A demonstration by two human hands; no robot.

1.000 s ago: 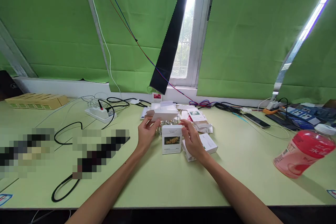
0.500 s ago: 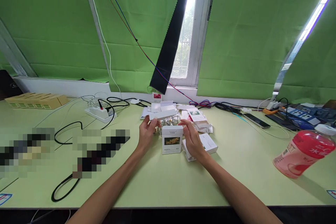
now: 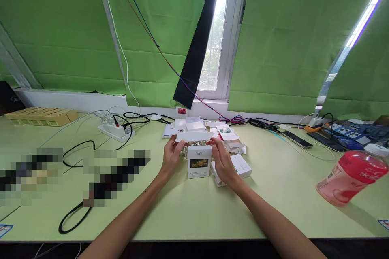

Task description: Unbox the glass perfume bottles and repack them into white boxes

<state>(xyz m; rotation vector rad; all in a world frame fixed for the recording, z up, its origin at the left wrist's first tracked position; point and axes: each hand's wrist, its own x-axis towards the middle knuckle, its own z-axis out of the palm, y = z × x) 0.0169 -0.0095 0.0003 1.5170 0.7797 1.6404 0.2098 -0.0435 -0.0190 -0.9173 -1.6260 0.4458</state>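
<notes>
You can make out print on the small white box (image 3: 199,162) in front of you and white characters on the label of the red drink bottle (image 3: 352,175) lying at the right, but none of it is legible.

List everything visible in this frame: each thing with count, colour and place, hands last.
small box: one, white with a yellow flower picture, upright at table centre
flat card piece: one, white, held above the small box
loose boxes and cards: several, mostly white, behind and right of the small box
power strip: one, white, left rear
cables: several, black and white, left and rear
tan boxes: one row, far left
phones: two, dark, right rear
bottle: one, pink drink, lying far right
table: one, pale green
blinds: green, behind
left hand: holds the card's left end
right hand: at the card's right end
</notes>
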